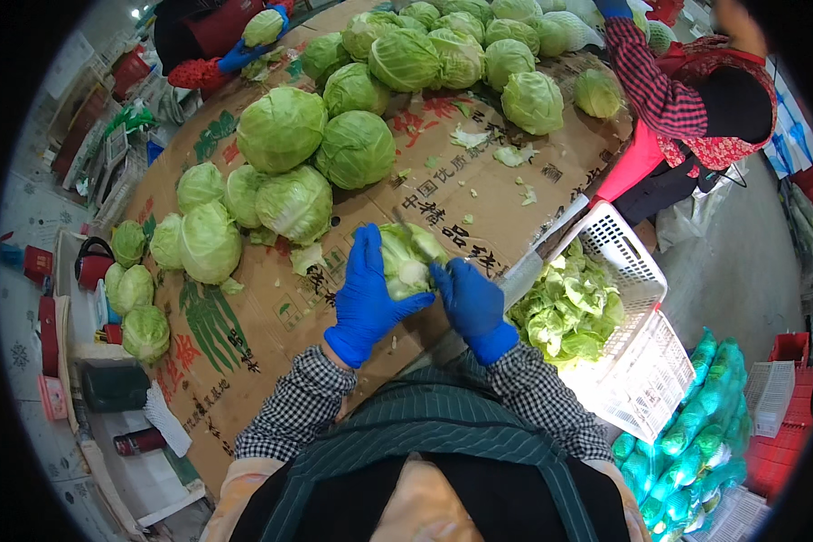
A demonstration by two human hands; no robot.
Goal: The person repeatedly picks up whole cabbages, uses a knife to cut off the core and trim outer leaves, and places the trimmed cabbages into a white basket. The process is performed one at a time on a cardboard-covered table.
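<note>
In a blue glove, my left hand (370, 296) rests against the left side of a cabbage (410, 261), fingers extended and thumb spread along its lower edge. The pale cut stem end of this cabbage faces up. My right hand (473, 298), also gloved in blue, is closed around a knife (417, 238), whose blurred blade lies over the cabbage's leaves. Its handle is mostly hidden in my fist. Beyond my left hand, more green cabbages (294, 204) sit on the cardboard-covered table (379, 210).
A white plastic basket (640, 271) of loose leaves (569, 305) stands right of the table. Green net bags of cabbages (698, 433) lie beyond it. Co-workers' arms reach in at upper left (244, 57) and upper right (657, 88). Leaf scraps (513, 155) litter the cardboard.
</note>
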